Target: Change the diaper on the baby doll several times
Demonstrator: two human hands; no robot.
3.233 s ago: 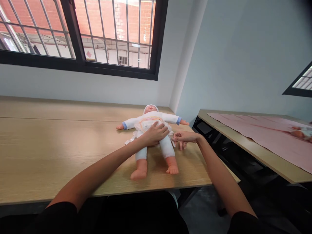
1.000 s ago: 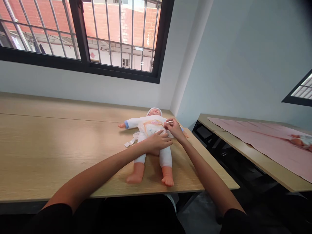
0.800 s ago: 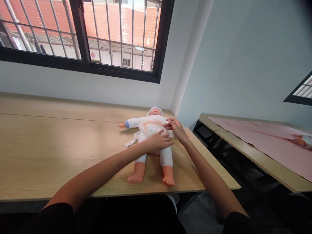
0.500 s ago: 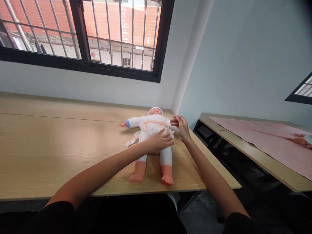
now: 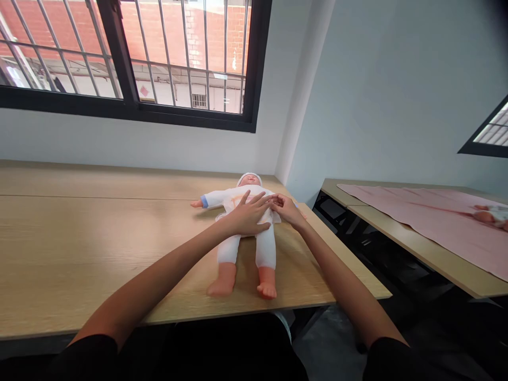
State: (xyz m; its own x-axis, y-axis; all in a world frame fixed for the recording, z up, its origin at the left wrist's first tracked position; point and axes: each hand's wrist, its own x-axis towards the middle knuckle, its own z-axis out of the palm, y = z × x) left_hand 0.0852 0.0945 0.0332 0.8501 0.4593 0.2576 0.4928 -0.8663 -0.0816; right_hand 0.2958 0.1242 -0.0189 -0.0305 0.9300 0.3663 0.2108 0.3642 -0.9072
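Note:
A baby doll (image 5: 265, 251) in white clothes with blue cuffs and a white cap lies on its back on the wooden table, its bare feet toward me. Around its hips sits a white diaper (image 5: 233, 203) with an orange and pink band, partly covered by my hands. My left hand (image 5: 249, 216) lies over the diaper's front, fingers spread. Beside it, at the diaper's right edge, my right hand (image 5: 286, 209) has its fingertips pinched together on the diaper by the waist. Exactly which part they grip is hidden.
The doll rests near the right end of the wooden table (image 5: 99, 248). Across a gap to the right, a second table (image 5: 428, 256) carries a pink cloth (image 5: 413, 217) with another doll (image 5: 492, 214) at its far right. A barred window (image 5: 186, 58) is in the wall behind.
My right hand has come down and left from beside the doll to the diaper's front. My left hand has slid up slightly, its fingers now spread over the diaper.

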